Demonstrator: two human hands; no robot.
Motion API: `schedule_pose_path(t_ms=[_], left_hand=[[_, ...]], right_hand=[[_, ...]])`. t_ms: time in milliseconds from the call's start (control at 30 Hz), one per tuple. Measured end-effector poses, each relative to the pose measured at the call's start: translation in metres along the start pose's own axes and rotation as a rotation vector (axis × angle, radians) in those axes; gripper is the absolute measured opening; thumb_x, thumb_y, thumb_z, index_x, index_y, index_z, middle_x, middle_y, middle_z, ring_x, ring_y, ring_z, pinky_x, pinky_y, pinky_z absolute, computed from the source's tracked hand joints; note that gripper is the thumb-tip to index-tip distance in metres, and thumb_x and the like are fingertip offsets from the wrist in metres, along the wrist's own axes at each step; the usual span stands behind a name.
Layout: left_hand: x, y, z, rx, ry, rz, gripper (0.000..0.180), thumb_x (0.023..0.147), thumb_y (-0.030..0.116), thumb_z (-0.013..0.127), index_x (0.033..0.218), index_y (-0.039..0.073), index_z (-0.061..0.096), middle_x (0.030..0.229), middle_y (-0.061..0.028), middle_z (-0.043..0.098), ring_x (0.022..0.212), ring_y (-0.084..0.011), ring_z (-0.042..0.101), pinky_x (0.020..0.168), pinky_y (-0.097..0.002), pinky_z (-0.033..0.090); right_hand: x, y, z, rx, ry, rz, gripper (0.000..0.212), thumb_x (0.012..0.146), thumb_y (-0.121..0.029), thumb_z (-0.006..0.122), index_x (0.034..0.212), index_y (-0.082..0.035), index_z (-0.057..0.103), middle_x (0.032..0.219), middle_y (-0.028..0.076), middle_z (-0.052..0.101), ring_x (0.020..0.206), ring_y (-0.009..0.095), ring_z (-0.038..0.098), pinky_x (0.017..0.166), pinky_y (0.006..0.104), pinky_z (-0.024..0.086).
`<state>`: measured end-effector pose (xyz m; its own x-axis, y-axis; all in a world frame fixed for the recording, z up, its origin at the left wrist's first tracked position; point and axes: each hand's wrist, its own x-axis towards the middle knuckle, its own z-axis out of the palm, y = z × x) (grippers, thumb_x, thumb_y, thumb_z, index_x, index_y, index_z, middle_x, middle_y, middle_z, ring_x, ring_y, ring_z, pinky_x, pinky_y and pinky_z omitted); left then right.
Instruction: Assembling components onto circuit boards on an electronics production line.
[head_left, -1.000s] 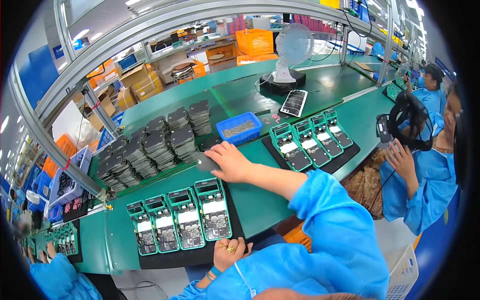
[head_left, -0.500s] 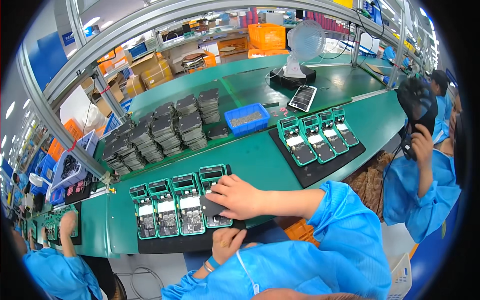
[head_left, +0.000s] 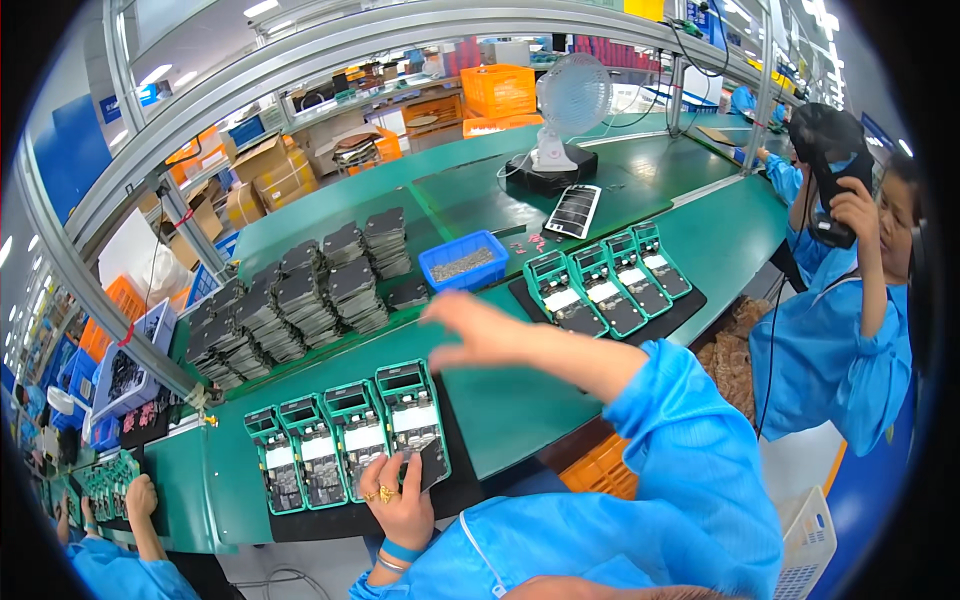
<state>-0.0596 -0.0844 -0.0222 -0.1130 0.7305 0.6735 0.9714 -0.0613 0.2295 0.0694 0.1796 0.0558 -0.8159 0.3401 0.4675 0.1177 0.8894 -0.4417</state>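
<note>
Four green-framed handheld devices with exposed circuit boards stand in a row before me; the rightmost green-framed device (head_left: 407, 415) has a black plate (head_left: 434, 463) at its lower end, lying a little askew. My left hand (head_left: 402, 508), with gold rings and a blue wristband, is at the lower edge of that device, fingers closed on the plate's left side. Blurred by motion, my right hand (head_left: 478, 332) is raised over the bench beyond the devices, thumb and fingers apart with nothing visible in them. It is nearest the blue bin (head_left: 463, 262) of small metal parts.
Tall stacks of black plates (head_left: 300, 290) stand left of the bin. Another row of green-framed devices (head_left: 610, 285) sits on a black mat at the right. Behind are a white fan (head_left: 573, 95) and metal rails. Co-workers sit on both sides, one holding a black device (head_left: 832, 180).
My right hand has left the black plate and moved up, away from the device. My left hand has come up onto the plate. The whole view has shifted somewhat.
</note>
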Motion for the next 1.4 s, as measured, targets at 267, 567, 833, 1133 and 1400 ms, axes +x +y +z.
schedule_pose_path(t_ms=[267, 567, 833, 1133, 1400], left_hand=[[-0.002, -0.001, 0.008, -0.006, -0.045, -0.016, 0.044, 0.064, -0.004, 0.064, 0.108, 0.006, 0.066, 0.111, -0.0177, 0.057, 0.117, -0.0364, 0.043, 0.095, -0.0469, 0.035], [0.001, 0.0, 0.015, 0.035, -0.097, -0.054, 0.038, 0.065, -0.002, 0.067, 0.103, 0.004, 0.067, 0.114, -0.0179, 0.054, 0.114, -0.039, 0.044, 0.092, -0.0484, 0.038], [0.014, -0.003, 0.02, 0.122, 0.068, 0.042, 0.033, 0.075, 0.013, 0.062, 0.107, 0.012, 0.069, 0.107, -0.0111, 0.062, 0.098, -0.0311, 0.056, 0.087, -0.0428, 0.044], [0.008, -0.024, 0.022, 0.243, -0.065, 0.208, 0.03, 0.085, 0.019, 0.052, 0.106, 0.004, 0.067, 0.106, -0.0129, 0.064, 0.1, -0.0265, 0.061, 0.09, -0.0461, 0.043], [0.009, -0.02, 0.028, 0.302, 0.078, 0.171, 0.02, 0.083, 0.025, 0.066, 0.101, 0.017, 0.069, 0.107, -0.01, 0.061, 0.094, -0.031, 0.055, 0.078, -0.0409, 0.05]], right_hand=[[0.036, 0.096, 0.014, -0.602, -0.131, 0.519, 0.048, 0.074, -0.022, 0.073, 0.116, -0.007, 0.057, 0.114, 0.018, 0.055, 0.095, 0.036, 0.062, 0.079, 0.0436, 0.053], [0.022, 0.131, -0.052, -0.514, 0.089, 0.502, 0.045, 0.071, -0.029, 0.075, 0.099, -0.002, 0.054, 0.099, 0.02, 0.059, 0.089, 0.039, 0.062, 0.077, 0.0465, 0.051], [-0.048, 0.188, -0.222, -0.771, 0.231, 0.688, 0.048, 0.065, -0.024, 0.079, 0.1, -0.001, 0.056, 0.102, 0.022, 0.061, 0.096, 0.038, 0.061, 0.082, 0.0454, 0.05], [-0.154, 0.31, -0.257, -0.861, 0.3, 1.062, 0.052, 0.06, -0.021, 0.082, 0.1, -0.002, 0.055, 0.104, 0.021, 0.059, 0.097, 0.039, 0.059, 0.083, 0.0458, 0.05], [-0.171, 0.379, -0.253, -0.722, 0.19, 1.129, 0.058, 0.068, -0.017, 0.076, 0.117, -0.001, 0.05, 0.119, 0.026, 0.052, 0.106, 0.042, 0.056, 0.091, 0.0453, 0.048]])
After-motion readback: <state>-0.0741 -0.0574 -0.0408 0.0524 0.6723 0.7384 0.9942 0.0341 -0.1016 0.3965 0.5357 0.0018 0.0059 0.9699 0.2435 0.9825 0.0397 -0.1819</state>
